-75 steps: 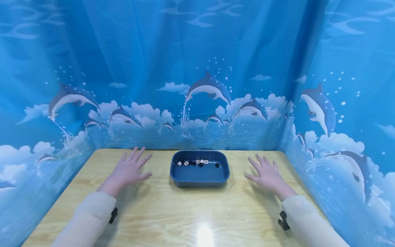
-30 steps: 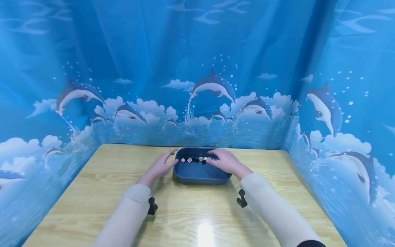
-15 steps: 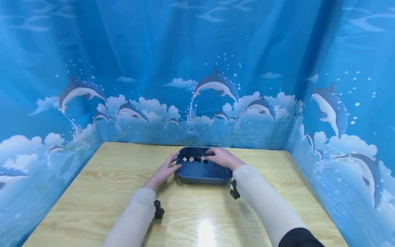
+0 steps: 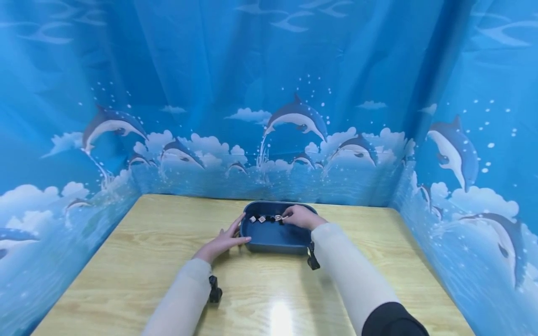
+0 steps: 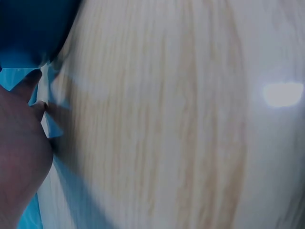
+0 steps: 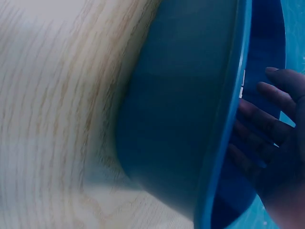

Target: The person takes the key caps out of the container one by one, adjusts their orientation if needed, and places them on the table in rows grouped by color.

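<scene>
A dark blue rectangular basin [image 4: 277, 248] stands on the wooden table, with a row of small white and black cube-like pieces [image 4: 262, 219] inside along its far part. My left hand [image 4: 222, 243] is at the basin's left end, its fingers extended along the outer side and the thumb reaching over the rim. My right hand [image 4: 301, 217] reaches into the basin from the right, fingertips down at the right end of the row. In the right wrist view several fingers [image 6: 252, 117] spread inside the rim. I cannot tell whether they pinch a piece.
Blue dolphin-print curtains [image 4: 189, 93] surround the back and both sides of the wooden table [image 4: 168, 224]. Both forearms wear pale sleeves with a black device [image 4: 215, 289] strapped at the wrist. A bright glare spot lies on the table in front.
Both hands have come inward from either side of the basin. The right went inside, to the row's right end; the left came to the left rim. Within the last half second the left thumb slid nearer me.
</scene>
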The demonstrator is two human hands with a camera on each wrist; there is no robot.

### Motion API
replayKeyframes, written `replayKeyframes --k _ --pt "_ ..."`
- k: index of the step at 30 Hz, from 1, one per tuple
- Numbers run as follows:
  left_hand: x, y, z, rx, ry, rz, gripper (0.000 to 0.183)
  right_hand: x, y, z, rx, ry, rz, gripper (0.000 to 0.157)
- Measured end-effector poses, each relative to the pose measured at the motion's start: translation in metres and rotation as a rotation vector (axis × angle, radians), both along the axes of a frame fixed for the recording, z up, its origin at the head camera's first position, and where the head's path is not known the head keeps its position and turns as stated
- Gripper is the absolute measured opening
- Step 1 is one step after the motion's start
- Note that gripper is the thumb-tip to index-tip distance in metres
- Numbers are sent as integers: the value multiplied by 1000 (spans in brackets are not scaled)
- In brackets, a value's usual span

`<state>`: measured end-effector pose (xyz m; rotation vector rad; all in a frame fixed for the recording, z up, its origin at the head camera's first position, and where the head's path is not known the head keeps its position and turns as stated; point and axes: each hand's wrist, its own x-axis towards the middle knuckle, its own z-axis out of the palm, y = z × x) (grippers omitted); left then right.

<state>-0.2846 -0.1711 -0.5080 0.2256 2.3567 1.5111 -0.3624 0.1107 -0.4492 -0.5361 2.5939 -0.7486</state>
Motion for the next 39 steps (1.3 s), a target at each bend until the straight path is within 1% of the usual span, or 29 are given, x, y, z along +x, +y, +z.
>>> replayKeyframes --k 5,9,14,18,21,24,32,35,39 --pt "0 -1 0 -12 -17 -15 88 -3 -6 -2 16 0 18 25" --pt "-1 -2 -2 -22 -27 -19 92 -6 -8 -7 29 -4 14 25" --pt "-2 -1 -5 -40 -11 -21 90 -8 -10 -13 54 15 45 30" --pt "-2 0 -6 -48 5 -30 90 -11 -12 -18 82 28 63 38" --pt "-1 0 -5 -45 17 -26 90 -13 -14 -20 105 28 77 42" --pt "-1 0 -5 -45 28 -28 90 -14 -16 -19 129 22 82 42" --pt "-3 -1 -8 -37 9 -23 89 -12 -14 -20 150 -4 75 34" --pt "-3 -1 -8 -43 0 -21 90 -12 -12 -21 146 -17 74 27" --pt "-3 -2 -8 -37 -23 -2 91 -12 -10 -23 146 -24 98 17"
